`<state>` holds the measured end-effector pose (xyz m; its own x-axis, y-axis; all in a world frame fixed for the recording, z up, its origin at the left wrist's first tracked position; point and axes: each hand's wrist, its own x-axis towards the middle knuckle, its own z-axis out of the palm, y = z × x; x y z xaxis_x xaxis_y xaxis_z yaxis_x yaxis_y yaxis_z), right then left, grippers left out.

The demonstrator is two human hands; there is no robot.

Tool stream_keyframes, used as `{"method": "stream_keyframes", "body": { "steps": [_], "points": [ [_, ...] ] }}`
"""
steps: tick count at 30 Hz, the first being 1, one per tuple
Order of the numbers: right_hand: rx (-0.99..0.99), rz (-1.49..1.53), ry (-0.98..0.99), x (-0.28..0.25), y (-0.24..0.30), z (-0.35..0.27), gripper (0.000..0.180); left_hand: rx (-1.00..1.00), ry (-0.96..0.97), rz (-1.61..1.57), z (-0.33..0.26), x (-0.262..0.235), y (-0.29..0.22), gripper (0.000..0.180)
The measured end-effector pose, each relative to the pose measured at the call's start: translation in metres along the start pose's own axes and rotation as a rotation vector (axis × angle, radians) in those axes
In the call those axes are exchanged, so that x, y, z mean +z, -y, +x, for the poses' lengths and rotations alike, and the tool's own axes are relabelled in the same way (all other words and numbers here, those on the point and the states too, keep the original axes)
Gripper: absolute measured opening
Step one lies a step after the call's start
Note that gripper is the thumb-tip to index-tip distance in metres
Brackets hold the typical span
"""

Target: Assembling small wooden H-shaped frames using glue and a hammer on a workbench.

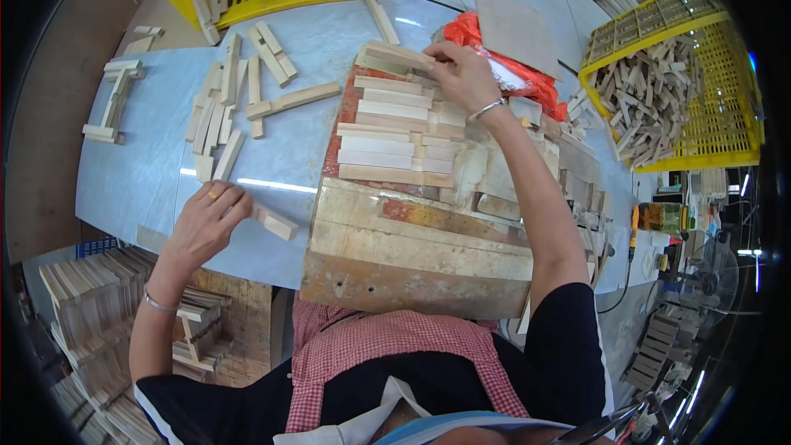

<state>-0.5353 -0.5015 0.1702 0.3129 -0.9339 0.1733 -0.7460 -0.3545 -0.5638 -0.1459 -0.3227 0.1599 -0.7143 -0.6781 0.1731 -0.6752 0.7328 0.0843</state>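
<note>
My right hand is closed on the right end of a pale wooden stick at the far end of a worn wooden work board. Below that stick, several similar sticks lie side by side in a row on the board. My left hand, fingers curled, is low over the table at the left. A short wooden block sticks out from beside its thumb side, seemingly in its grip; the fingertips are partly hidden. Just beyond its knuckles lies another loose stick.
Loose sticks and joined wooden pieces lie on the bluish table. Yellow crates of wood pieces stand at the far left and right. Red plastic and a flat panel lie beyond my right hand. Stacked wooden frames are at lower left.
</note>
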Motion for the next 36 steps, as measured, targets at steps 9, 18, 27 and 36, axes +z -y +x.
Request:
{"method": "stream_keyframes", "body": {
  "steps": [9, 18, 27, 36],
  "points": [
    [0.118, 0.075, 0.095, 0.014, -0.005, -0.003, 0.025, 0.146, -0.241, -0.189, 0.086, 0.022, -0.088, 0.037],
    [0.059, 0.010, 0.043, 0.021, -0.004, -0.008, 0.024, 0.141, -0.360, -0.075, 0.130, 0.046, -0.090, 0.024],
    [-0.001, -0.002, -0.025, 0.026, -0.009, -0.013, 0.025, 0.315, -0.295, 0.147, 0.133, 0.047, -0.092, 0.025],
    [0.075, 0.024, 0.007, 0.022, -0.004, -0.017, 0.025, 0.366, -0.313, 0.116, 0.140, 0.042, -0.100, 0.018]
  ]
}}
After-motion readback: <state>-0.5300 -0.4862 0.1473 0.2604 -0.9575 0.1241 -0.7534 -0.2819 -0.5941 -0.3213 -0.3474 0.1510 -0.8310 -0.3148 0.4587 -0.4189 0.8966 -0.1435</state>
